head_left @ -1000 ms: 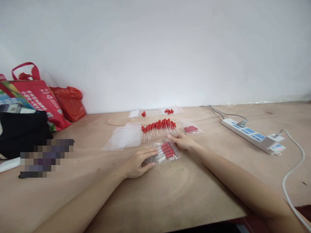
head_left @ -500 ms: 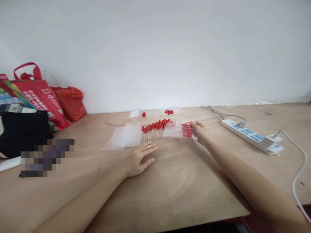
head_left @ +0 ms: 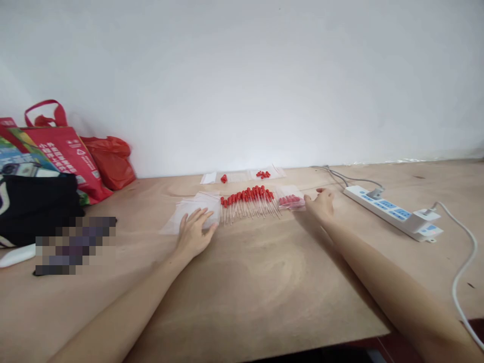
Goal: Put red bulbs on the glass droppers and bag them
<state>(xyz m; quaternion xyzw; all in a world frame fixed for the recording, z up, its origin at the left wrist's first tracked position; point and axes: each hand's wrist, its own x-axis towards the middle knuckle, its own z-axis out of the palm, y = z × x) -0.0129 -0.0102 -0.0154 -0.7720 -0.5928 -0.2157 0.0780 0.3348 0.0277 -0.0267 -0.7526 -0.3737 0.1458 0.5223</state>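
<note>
Several thin sticks with red tips (head_left: 247, 200) lie in a row on the wooden table (head_left: 264, 292). On their right, a clear bag with red-tipped pieces inside (head_left: 290, 199) rests flat. My right hand (head_left: 320, 205) is just right of that bag, fingers apart, holding nothing. My left hand (head_left: 195, 233) hovers over or touches the near part of the clear flat bags (head_left: 174, 217), its fingers spread and nothing in its grip. Near the wall, small red pieces (head_left: 263, 174) lie on more clear bags (head_left: 240, 176).
A white power strip (head_left: 389, 209) with plugs and cables stands at the right. Far left are a red printed bag (head_left: 71, 156), a red plastic bag (head_left: 111, 159), a black bag (head_left: 41, 206) and a blurred dark object (head_left: 75, 247). A white wall rises behind.
My right hand has let go of the filled bag, which now lies beside the sticks, and has moved slightly right. My left hand has moved left onto or over the clear bags.
</note>
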